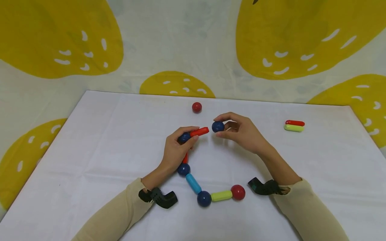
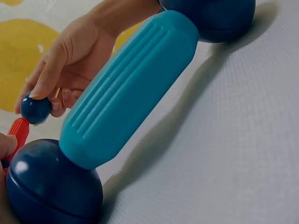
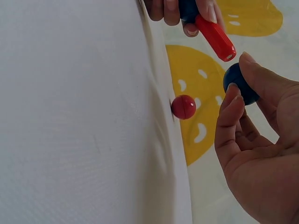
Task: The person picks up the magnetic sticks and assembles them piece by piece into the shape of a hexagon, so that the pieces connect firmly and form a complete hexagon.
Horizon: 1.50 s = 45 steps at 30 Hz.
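Between thumb and fingers, my left hand grips a dark blue ball with a red rod sticking out to the right. From beneath that hand a chain bends down: another red rod, a blue ball, a light blue rod, a second blue ball, a yellow-green rod and a red ball. My right hand pinches a separate blue ball by its sides. In the head view a small gap shows between this ball and the red rod's tip.
A loose red ball lies near the back edge of the white-covered table. At the right, a red rod and a yellow-green rod lie side by side. Patterned fabric hangs behind the table.
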Motion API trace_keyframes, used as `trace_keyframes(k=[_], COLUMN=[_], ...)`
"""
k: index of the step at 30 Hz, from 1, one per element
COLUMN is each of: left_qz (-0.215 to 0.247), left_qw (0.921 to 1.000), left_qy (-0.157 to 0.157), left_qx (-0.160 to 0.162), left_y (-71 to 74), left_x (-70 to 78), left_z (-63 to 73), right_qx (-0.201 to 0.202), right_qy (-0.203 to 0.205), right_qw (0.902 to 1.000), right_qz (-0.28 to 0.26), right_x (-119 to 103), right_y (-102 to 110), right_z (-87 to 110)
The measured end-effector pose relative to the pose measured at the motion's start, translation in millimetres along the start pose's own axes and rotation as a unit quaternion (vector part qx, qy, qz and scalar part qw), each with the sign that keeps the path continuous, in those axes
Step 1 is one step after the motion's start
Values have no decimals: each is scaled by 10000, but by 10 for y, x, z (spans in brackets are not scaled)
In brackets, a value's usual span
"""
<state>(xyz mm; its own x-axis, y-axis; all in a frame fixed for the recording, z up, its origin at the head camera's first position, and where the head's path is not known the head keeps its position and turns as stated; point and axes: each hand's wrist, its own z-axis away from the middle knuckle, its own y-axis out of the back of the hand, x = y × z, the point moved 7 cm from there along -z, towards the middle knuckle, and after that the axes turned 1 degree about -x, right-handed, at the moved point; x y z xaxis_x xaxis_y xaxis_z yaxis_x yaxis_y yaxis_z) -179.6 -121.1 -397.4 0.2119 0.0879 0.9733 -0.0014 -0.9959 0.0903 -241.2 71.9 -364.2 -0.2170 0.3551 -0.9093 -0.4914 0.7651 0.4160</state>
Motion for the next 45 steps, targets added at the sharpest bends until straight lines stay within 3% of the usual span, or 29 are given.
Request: trace_keyframes(k=[21,28,35,45], left_qz=[-24,-55,-140,-200], left_qw=[10000,9995,9986,9977], left_qy=[-9,296,358,122], left_qx=[-6,-108,-351,-639], left_y=[-5,-32,-8,-22], left_x=[14,275,-22,-21], left_z=[5,41,-25,-22], right_qx=[-116,-158,-379,-651], right_qy=[204,202,251,337], right_qw=[9996,9995,9988,9971], right_qz=[123,190,208,228], right_x=[-44,-63,-60,-62], right_y=[-74,-78,-92,-133], right_z=[15,20,37,36])
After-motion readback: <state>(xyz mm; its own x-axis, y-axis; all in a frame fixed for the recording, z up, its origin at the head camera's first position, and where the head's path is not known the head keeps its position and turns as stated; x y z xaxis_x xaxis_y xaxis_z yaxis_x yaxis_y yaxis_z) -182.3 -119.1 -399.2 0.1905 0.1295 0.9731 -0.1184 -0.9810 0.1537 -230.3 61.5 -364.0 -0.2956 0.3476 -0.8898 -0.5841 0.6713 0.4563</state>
